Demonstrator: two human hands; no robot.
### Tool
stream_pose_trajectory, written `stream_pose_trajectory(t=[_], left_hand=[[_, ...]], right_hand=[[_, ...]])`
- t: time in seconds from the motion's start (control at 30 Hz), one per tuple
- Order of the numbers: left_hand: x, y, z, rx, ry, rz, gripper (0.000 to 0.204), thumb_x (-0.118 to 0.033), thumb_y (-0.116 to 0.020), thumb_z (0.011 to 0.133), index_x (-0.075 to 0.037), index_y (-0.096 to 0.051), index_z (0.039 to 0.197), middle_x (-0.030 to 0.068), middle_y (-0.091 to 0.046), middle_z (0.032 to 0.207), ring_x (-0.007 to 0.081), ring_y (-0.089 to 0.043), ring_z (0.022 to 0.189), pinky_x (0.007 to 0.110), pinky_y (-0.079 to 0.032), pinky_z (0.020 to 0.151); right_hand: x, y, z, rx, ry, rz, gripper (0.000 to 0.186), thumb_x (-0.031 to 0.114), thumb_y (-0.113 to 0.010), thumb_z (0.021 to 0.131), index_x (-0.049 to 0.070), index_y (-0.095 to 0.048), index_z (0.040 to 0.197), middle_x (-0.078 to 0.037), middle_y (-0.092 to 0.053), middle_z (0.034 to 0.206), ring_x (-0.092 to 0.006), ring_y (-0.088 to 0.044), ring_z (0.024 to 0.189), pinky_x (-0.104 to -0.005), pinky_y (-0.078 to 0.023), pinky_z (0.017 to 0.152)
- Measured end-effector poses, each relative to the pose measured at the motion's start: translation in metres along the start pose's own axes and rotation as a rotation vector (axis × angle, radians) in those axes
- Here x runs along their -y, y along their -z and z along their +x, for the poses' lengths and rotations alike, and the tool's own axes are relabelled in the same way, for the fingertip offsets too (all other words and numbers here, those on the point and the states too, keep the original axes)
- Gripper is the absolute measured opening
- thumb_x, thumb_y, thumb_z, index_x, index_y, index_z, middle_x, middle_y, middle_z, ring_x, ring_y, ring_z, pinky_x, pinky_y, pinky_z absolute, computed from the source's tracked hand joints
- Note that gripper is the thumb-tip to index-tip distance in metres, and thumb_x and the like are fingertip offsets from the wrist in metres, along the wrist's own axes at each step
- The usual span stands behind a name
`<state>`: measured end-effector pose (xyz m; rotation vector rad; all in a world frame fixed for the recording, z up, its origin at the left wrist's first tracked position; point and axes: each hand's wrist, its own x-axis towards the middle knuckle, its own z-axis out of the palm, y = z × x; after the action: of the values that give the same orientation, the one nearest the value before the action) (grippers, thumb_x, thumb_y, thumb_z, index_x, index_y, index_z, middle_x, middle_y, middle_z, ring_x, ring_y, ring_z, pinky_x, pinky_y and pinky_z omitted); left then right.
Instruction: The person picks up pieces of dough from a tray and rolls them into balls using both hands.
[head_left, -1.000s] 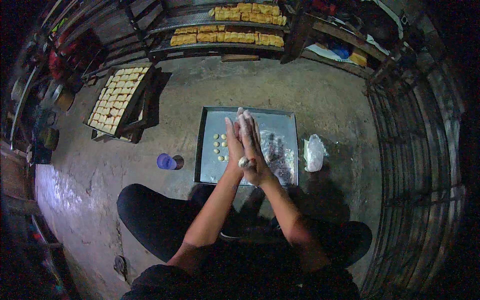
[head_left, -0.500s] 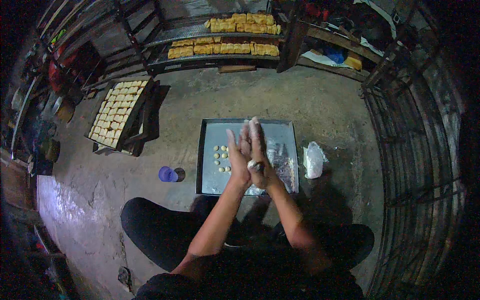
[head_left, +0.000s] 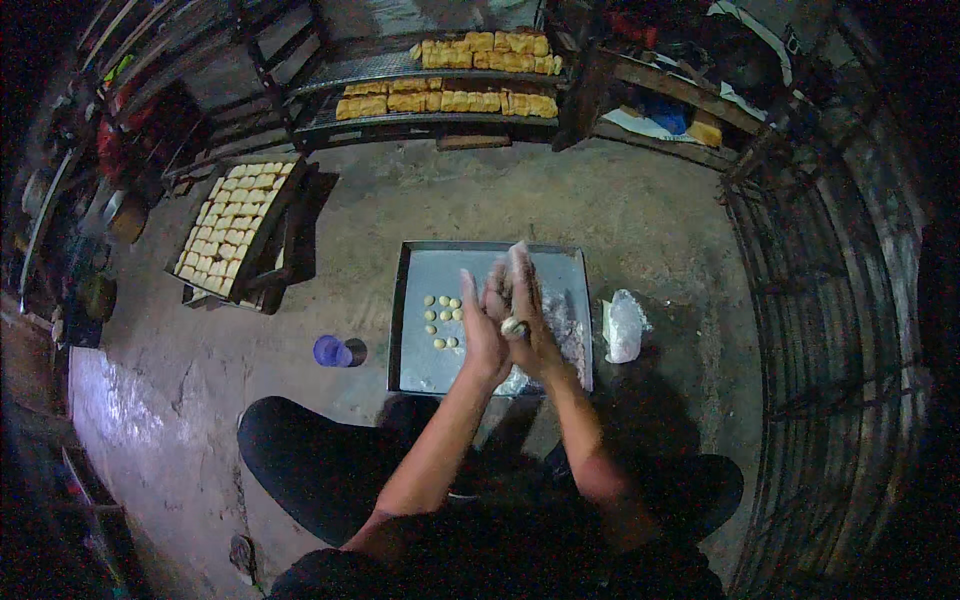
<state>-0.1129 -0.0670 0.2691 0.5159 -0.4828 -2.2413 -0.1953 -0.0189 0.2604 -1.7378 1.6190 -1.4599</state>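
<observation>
My left hand (head_left: 484, 330) and my right hand (head_left: 530, 320) are brought together, palm toward palm, above a shallow grey metal tray (head_left: 402, 360). Fingers on both hands are stretched out, pale with flour and slightly blurred. The left thumb stands apart to the left. A pale rounded bump shows at the base of my right hand; I cannot tell whether it is a thumb or dough. Whatever lies between the palms is hidden. Several small round dough balls (head_left: 445, 315) sit on the tray's left side, beside my left hand. Loose flour (head_left: 570, 335) covers part of its right side.
A white plastic bag (head_left: 625, 328) lies right of the tray. To the left stands a blue-purple cup (head_left: 328, 350). Farther left, a tray of pale dough pieces (head_left: 235, 220) rests on a stand. Baked bread (head_left: 485, 52) fills racks at the back. Metal racks (head_left: 830, 330) line the right.
The hands stay together and have shifted slightly against each other, with the fingertips a little lower in view. One more dough ball shows beside the left hand. The whole view has moved slightly.
</observation>
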Motion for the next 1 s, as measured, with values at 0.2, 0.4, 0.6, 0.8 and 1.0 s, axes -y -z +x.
stream_pose_trajectory(t=[0.2, 0.4, 0.6, 0.8, 1.0], left_hand=[[0.025, 0.053, 0.027, 0.031, -0.144, 0.643, 0.079, -0.068, -0.032, 0.098, -0.013, -0.031, 0.155, 0.0099, -0.042, 0.152, 0.0277, -0.038, 0.14, 0.04, -0.025, 0.117], [0.038, 0.003, -0.005, 0.003, 0.136, 0.195, 0.093, -0.073, -0.025, 0.096, -0.002, -0.022, 0.156, 0.0119, -0.029, 0.16, 0.0268, -0.027, 0.148, 0.042, -0.017, 0.122], [0.005, 0.046, 0.014, 0.053, -0.014, 0.106, 0.083, -0.07, -0.026, 0.098, -0.014, -0.015, 0.159, 0.0074, -0.02, 0.164, 0.0264, -0.023, 0.15, 0.047, -0.02, 0.12], [0.027, 0.017, 0.007, 0.062, -0.368, 0.594, 0.078, -0.063, -0.026, 0.102, -0.012, -0.013, 0.159, 0.0095, -0.02, 0.163, 0.0264, -0.026, 0.148, 0.044, -0.024, 0.118], [0.006, 0.002, -0.005, 0.028, -0.005, 0.154, 0.087, -0.073, -0.028, 0.096, -0.009, -0.027, 0.156, 0.0097, -0.036, 0.156, 0.028, -0.037, 0.142, 0.041, -0.027, 0.118]], right_hand=[[0.036, -0.016, 0.008, -0.041, 0.137, 0.123, 0.104, 0.078, -0.018, 0.091, -0.003, -0.011, 0.157, -0.023, -0.007, 0.164, -0.0357, -0.006, 0.152, -0.0471, -0.002, 0.122], [-0.005, 0.016, 0.006, -0.153, 0.033, 0.003, 0.103, 0.078, -0.023, 0.091, -0.001, -0.013, 0.157, -0.025, -0.006, 0.163, -0.0397, -0.004, 0.152, -0.0508, -0.002, 0.121], [0.017, -0.021, -0.004, 0.12, 0.152, -0.001, 0.101, 0.077, -0.029, 0.09, 0.002, -0.02, 0.157, -0.028, -0.006, 0.163, -0.0433, -0.003, 0.151, -0.0531, -0.003, 0.12], [0.04, -0.013, 0.011, -0.073, 0.085, 0.095, 0.098, 0.076, -0.021, 0.093, -0.001, -0.023, 0.155, -0.023, -0.011, 0.164, -0.0372, -0.006, 0.152, -0.0486, -0.005, 0.121], [-0.015, 0.0, 0.0, 0.001, -0.022, -0.072, 0.092, 0.071, -0.026, 0.095, 0.003, -0.017, 0.157, -0.026, -0.008, 0.163, -0.0419, -0.003, 0.152, -0.0521, -0.005, 0.12]])
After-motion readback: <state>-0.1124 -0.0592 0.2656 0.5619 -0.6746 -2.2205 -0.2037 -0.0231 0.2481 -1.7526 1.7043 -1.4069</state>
